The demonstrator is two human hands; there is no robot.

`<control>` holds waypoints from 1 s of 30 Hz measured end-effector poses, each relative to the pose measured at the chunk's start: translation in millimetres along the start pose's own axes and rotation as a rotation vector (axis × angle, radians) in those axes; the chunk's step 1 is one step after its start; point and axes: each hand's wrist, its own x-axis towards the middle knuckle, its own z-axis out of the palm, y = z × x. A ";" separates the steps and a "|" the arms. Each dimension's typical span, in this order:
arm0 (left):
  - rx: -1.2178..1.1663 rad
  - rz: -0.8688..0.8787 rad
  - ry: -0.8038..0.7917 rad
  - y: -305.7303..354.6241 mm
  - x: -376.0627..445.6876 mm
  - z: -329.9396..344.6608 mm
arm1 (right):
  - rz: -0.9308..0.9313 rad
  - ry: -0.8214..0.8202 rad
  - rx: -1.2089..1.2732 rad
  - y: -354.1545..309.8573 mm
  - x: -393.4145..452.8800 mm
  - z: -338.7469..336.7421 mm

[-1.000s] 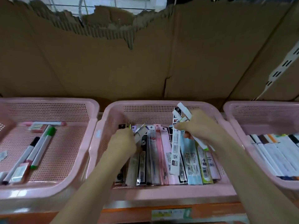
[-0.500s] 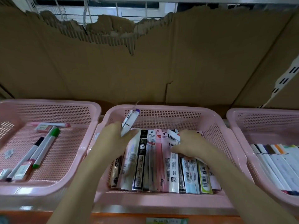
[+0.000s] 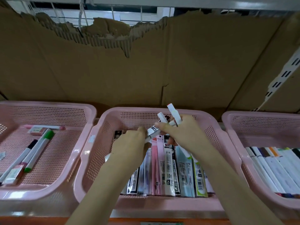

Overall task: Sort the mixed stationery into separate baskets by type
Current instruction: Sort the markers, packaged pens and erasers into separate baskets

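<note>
Right hand (image 3: 183, 133) is curled round a small bundle of white markers (image 3: 173, 116), their cap ends sticking up and fanned apart above the back of the middle basket (image 3: 215, 127). Left hand (image 3: 131, 145) pinches one more white marker (image 3: 151, 132) by its barrel, its tip meeting the right thumb; looks like a hand-off into the bundle.

Handling: the markers look light, rigid, smooth plastic. They're round and slick, so loose ones likely roll and slide against each other in a fist. Grip mid-barrel, not at the caps; caps may pull off. The bundle is already splayed, so adding another risks one slipping out the bottom.

The packaged refills (image 3: 168, 168) lie flat in a row on the middle basket floor: thin film sleeves, floppy, glossy. Best lifted by an end edge, or several fanned together.

Likely destination is the right basket (image 3: 230, 120), which holds a row of similar white markers (image 3: 276, 169). The left basket (image 3: 90, 111) holds whiteboard pens (image 3: 39, 150) and a few small erasers, I think; they're too blurred to confirm.
</note>
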 end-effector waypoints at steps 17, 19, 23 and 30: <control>-0.306 -0.336 0.379 -57.4 -15.3 -39.2 | -0.068 0.044 0.086 -15.9 12.9 1.1; -0.352 -0.332 0.389 -59.4 -19.0 -40.4 | -0.048 -0.031 0.041 -20.5 14.9 14.1; -0.388 -0.328 0.379 -64.3 -28.6 -37.3 | -0.144 -0.054 -0.099 -37.2 14.7 33.8; -0.447 -0.340 0.405 -75.2 -35.7 -34.1 | -0.127 -0.140 -0.133 -50.2 8.1 41.3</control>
